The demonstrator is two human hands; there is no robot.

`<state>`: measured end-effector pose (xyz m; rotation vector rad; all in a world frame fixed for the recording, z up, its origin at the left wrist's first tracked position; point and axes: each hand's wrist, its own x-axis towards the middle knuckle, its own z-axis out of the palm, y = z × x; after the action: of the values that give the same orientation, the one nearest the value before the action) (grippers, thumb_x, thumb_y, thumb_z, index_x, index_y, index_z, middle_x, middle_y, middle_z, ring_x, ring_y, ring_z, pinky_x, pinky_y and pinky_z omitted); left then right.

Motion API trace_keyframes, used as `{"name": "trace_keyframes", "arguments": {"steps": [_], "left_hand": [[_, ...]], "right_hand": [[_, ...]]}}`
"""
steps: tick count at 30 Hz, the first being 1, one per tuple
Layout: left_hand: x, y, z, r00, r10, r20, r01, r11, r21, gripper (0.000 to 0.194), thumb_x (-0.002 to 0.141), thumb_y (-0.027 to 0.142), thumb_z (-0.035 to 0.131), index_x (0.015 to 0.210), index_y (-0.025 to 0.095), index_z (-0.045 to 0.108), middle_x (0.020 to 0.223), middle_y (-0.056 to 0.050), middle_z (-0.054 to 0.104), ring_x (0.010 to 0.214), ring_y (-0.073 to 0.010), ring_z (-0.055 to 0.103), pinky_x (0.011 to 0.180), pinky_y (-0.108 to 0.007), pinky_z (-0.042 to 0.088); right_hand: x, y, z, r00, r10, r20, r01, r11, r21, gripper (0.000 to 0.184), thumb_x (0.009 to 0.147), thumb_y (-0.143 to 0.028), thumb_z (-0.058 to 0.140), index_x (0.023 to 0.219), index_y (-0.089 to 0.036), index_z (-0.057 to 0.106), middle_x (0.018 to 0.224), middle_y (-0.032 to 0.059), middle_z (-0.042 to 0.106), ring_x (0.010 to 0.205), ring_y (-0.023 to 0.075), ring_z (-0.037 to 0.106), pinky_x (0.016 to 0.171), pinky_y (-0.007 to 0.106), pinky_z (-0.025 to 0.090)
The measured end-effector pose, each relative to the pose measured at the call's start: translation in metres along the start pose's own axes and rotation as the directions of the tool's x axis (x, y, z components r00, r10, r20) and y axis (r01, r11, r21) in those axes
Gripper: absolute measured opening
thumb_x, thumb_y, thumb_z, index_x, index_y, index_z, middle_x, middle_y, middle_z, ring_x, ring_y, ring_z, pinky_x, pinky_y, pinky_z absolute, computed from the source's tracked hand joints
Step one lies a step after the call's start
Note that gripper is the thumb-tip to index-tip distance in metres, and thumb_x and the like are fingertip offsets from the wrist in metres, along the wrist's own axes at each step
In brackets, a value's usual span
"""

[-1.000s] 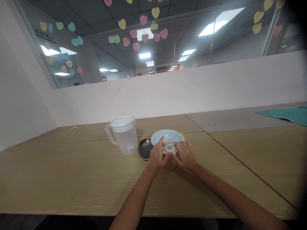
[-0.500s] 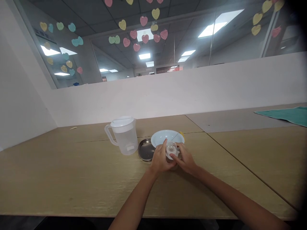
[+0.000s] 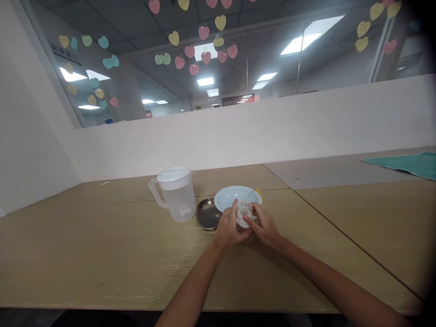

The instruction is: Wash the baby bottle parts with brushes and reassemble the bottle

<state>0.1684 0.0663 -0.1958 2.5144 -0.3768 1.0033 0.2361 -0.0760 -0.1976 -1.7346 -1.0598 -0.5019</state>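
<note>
What looks like a baby bottle (image 3: 244,216), with a clear domed top and a white collar with a side handle, is between my two hands just in front of the bowl. My left hand (image 3: 228,225) is wrapped round its left side, thumb pointing up along it. On the other side my right hand (image 3: 265,225) grips the collar, its thumb pressed on the front. The bottle's lower part is mostly hidden by my fingers. Behind it stands a pale blue bowl (image 3: 225,194), with a thin rod with a yellow end (image 3: 258,192) leaning over its right rim.
Left of my hands lies a round metal dish (image 3: 207,215), close to the bowl. Beyond it stands a translucent pitcher (image 3: 179,200) with a white lid and a handle. A green cloth (image 3: 408,163) lies far right on the wooden table (image 3: 119,254). A white wall (image 3: 221,143) rises behind.
The bottle has turned and shifted slightly right in my hands. My left hand has moved further round its side, and my right thumb has come up onto the collar.
</note>
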Motion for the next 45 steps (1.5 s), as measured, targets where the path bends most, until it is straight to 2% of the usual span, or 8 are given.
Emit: {"name": "trace_keyframes", "arguments": {"steps": [8,14,16,19,23,30,36,45], "left_hand": [[0.002,-0.002,-0.001,0.999,-0.029,0.035,0.028,0.999,0.028,0.095,0.064,0.042,0.065,0.138,0.013,0.013,0.116,-0.014,0.054,0.103,-0.027,0.053,0.088,-0.041,0.043],[0.003,0.0,-0.005,0.998,-0.01,0.064,0.007,0.999,0.048,0.09,0.066,0.051,0.063,0.136,0.013,0.02,0.116,-0.014,0.055,0.104,-0.0269,0.053,0.088,-0.041,0.043],[0.003,0.001,-0.006,0.998,-0.008,0.062,0.005,0.999,0.054,0.086,0.067,0.053,0.061,0.135,0.014,0.026,0.116,-0.014,0.055,0.103,-0.0268,0.053,0.088,-0.042,0.043],[0.003,0.001,-0.004,0.999,-0.01,0.039,0.008,0.998,0.066,0.081,0.067,0.054,0.062,0.131,0.015,0.032,0.115,-0.013,0.056,0.102,-0.0267,0.054,0.088,-0.042,0.043],[0.002,-0.001,-0.001,1.0,-0.001,0.019,0.0,0.996,0.094,0.078,0.067,0.056,0.061,0.128,0.015,0.037,0.112,-0.013,0.058,0.1,-0.0267,0.055,0.086,-0.041,0.044],[0.002,-0.002,-0.001,1.0,-0.003,0.028,0.0,0.995,0.1,0.074,0.068,0.058,0.059,0.124,0.014,0.04,0.109,-0.013,0.059,0.098,-0.0259,0.055,0.085,-0.041,0.045],[0.003,0.001,-0.003,0.999,-0.02,0.042,0.015,0.994,0.107,0.072,0.068,0.057,0.059,0.123,0.014,0.041,0.106,-0.013,0.059,0.098,-0.0262,0.056,0.085,-0.041,0.045],[0.004,0.004,-0.005,0.999,-0.014,0.048,0.01,0.996,0.088,0.072,0.069,0.056,0.059,0.125,0.015,0.039,0.108,-0.012,0.059,0.097,-0.0255,0.054,0.083,-0.04,0.044]], "right_hand": [[-0.002,0.001,0.0,0.98,-0.197,-0.036,0.189,0.97,-0.156,0.042,0.084,-0.036,0.048,0.121,-0.018,0.042,0.1,0.0092,0.057,0.091,0.0225,0.052,0.08,0.038,0.043],[-0.01,0.007,0.002,0.882,-0.419,-0.214,0.381,0.903,-0.198,0.053,0.082,-0.032,0.048,0.13,-0.019,0.029,0.112,0.0134,0.052,0.103,0.0273,0.05,0.085,0.045,0.042],[-0.011,0.006,0.002,0.879,-0.354,-0.32,0.306,0.933,-0.19,0.054,0.082,-0.032,0.047,0.131,-0.019,0.027,0.114,0.0145,0.051,0.105,0.0281,0.05,0.087,0.046,0.041],[-0.004,0.002,0.001,0.904,-0.075,-0.421,0.048,0.996,-0.073,0.051,0.084,-0.033,0.046,0.131,-0.018,0.032,0.114,0.0141,0.052,0.105,0.0268,0.05,0.09,0.044,0.04],[0.011,0.012,-0.003,0.941,0.143,-0.307,-0.131,0.99,0.058,0.041,0.084,-0.034,0.045,0.123,-0.02,0.048,0.097,0.008,0.06,0.095,0.0221,0.054,0.086,0.041,0.043],[0.017,0.038,-0.001,0.961,0.257,-0.105,-0.247,0.963,0.105,0.037,0.083,-0.034,0.043,0.115,-0.018,0.053,0.089,0.0056,0.064,0.081,0.0178,0.059,0.076,0.034,0.045],[0.02,0.036,-0.006,0.975,0.18,0.13,-0.187,0.981,0.044,0.045,0.09,-0.043,0.028,0.103,-0.017,0.062,0.087,0.0061,0.068,0.09,0.0215,0.059,0.087,0.042,0.038],[0.02,0.028,-0.012,0.994,0.088,0.06,-0.088,0.996,-0.004,0.041,0.091,-0.041,0.027,0.093,-0.021,0.063,0.096,0.0047,0.066,0.096,0.0203,0.056,0.097,0.044,0.029]]}}
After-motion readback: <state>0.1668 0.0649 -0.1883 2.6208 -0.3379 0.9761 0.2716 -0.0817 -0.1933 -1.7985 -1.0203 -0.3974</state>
